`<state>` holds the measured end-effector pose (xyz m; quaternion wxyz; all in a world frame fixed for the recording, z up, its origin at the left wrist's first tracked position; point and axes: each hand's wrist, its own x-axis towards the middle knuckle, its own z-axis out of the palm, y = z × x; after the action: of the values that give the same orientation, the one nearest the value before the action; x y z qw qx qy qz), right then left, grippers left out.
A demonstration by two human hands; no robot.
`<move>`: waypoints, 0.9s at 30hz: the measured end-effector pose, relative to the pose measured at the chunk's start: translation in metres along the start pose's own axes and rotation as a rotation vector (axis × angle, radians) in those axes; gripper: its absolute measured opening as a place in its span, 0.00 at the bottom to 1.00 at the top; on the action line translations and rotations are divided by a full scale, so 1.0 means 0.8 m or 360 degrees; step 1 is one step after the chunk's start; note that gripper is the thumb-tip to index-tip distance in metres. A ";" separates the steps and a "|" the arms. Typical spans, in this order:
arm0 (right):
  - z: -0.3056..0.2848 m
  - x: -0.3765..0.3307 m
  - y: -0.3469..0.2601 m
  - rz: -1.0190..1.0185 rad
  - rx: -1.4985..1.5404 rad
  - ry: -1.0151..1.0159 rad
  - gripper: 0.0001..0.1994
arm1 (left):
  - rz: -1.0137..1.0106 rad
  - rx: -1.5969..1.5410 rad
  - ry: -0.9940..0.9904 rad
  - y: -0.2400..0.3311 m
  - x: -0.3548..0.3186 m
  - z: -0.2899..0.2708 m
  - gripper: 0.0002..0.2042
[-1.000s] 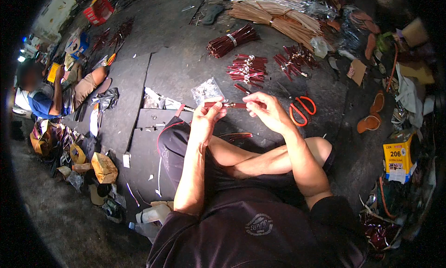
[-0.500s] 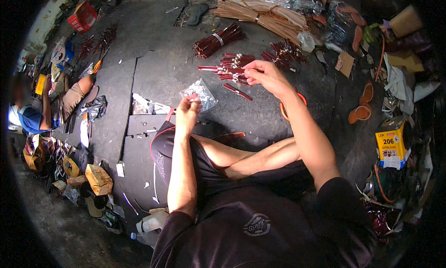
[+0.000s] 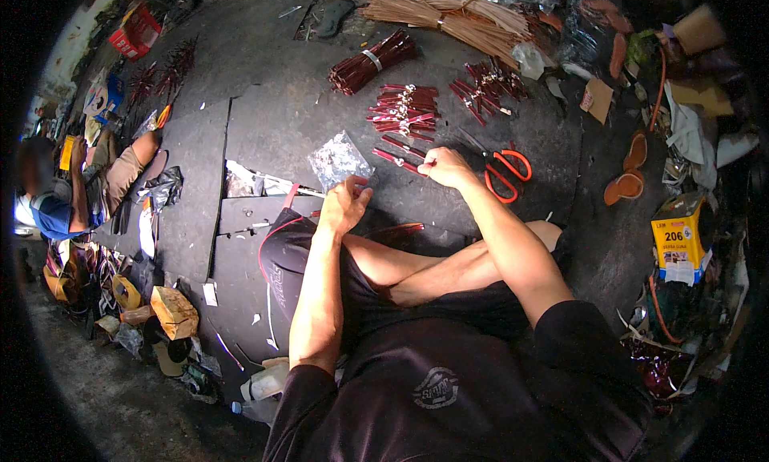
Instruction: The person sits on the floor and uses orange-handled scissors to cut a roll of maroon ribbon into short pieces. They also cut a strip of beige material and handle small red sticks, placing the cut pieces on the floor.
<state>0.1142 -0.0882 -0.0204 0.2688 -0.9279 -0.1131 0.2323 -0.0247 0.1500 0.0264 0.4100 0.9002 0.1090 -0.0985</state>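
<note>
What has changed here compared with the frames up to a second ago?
The left hand has let go of the strip both hands held and is now at the near edge of the plastic bag; its grip is unclear. The right hand reached away to the strip pile, then came back and now pinches a dark red strip. The bound bundle and orange-handled scissors stayed put.

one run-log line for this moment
left hand: by clear bag, contact unclear | right hand: pinching dark-red strip | orange-handled scissors: to its right

workshop w/ strip bundles, scissors
</note>
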 end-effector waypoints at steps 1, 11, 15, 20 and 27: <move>0.000 -0.005 -0.006 -0.0006 -0.0073 0.0110 0.11 | 0.0010 0.0024 -0.0022 0.002 0.000 0.000 0.17; 0.031 0.016 0.016 -0.0437 -0.0126 0.0437 0.05 | 0.0057 0.0086 0.0010 -0.009 0.001 0.008 0.16; 0.026 0.019 0.014 -0.0286 0.0027 0.0297 0.04 | 0.0044 0.0197 0.0008 -0.001 -0.001 0.007 0.16; 0.005 0.016 0.001 -0.0153 0.0305 0.0057 0.08 | 0.0107 0.0262 0.0027 -0.011 -0.001 0.011 0.17; 0.013 0.009 0.006 -0.0212 0.0104 -0.0079 0.08 | 0.0035 0.0091 -0.0321 0.043 -0.001 0.035 0.19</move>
<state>0.1159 -0.0852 -0.0340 0.3108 -0.9030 -0.1737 0.2405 -0.0183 0.1068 0.0335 0.3942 0.8981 0.0546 -0.1872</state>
